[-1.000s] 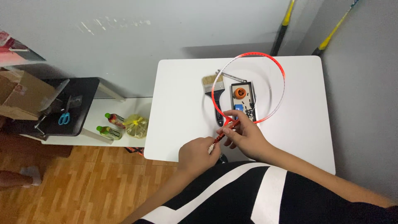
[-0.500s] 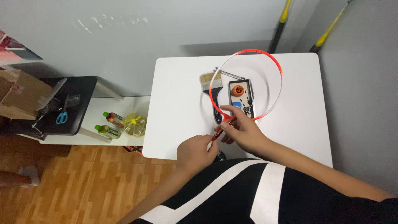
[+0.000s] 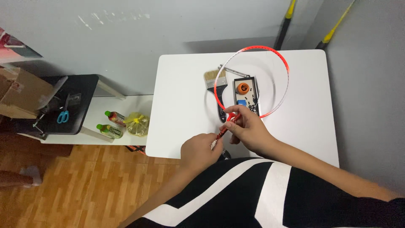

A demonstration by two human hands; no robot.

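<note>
Smooth matt white counter (image 3: pixel 185 93), glossy red plastic hoop (image 3: pixel 283 60), bristly wood-handled paintbrush (image 3: pixel 212 80), dark metal tray (image 3: pixel 255 90), varnished wooden floor (image 3: pixel 84 185)

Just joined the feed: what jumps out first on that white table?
The big red hoop lying on the white table catches the eye first, ringing a small dark tray with an orange round part in it, a flat paintbrush at its left edge. Near the front edge, the left hand and right hand together hold a thin red stick-like tool where the hoop comes nearest.
</note>
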